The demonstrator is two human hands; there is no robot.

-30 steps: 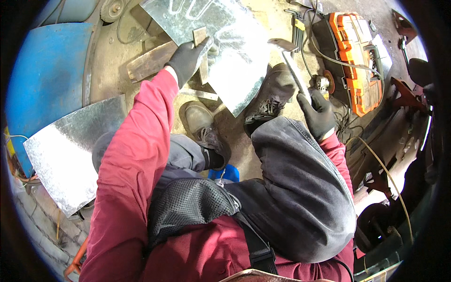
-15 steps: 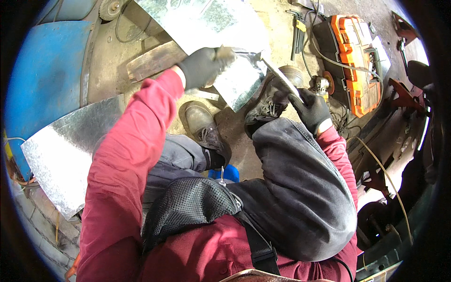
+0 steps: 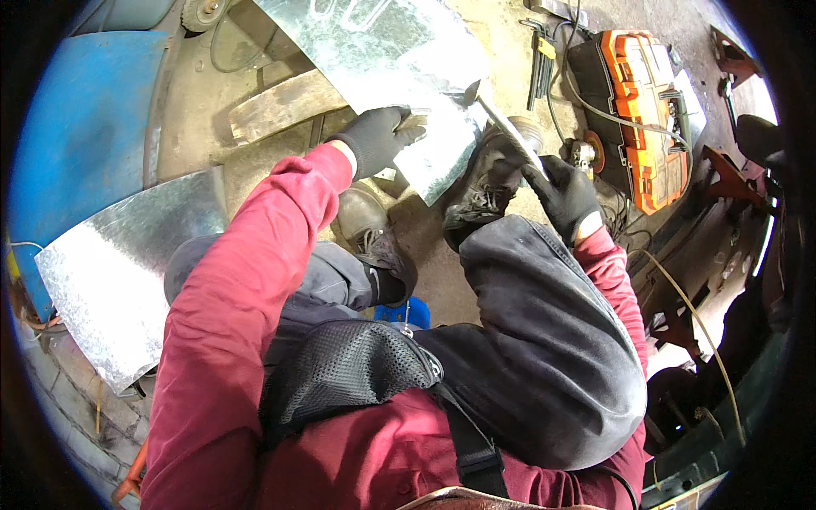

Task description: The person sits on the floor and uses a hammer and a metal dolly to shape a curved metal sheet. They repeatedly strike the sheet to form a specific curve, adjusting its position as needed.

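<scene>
Concrete flooring is spreading beneath a galvanised sheet, which is lying ahead of the person, near corner pointing between the boots. An orange-and-black toolbox is standing rightward. The right hand is gripping a hammer by its handle, head showing at the sheet's edge; the left hand is curling around a small block over the metal. Glancing blows could be catching those fingers, or skewing the sheet, as no clamp is showing. A yellow label on black hex keys is appearing too small for reading.
</scene>
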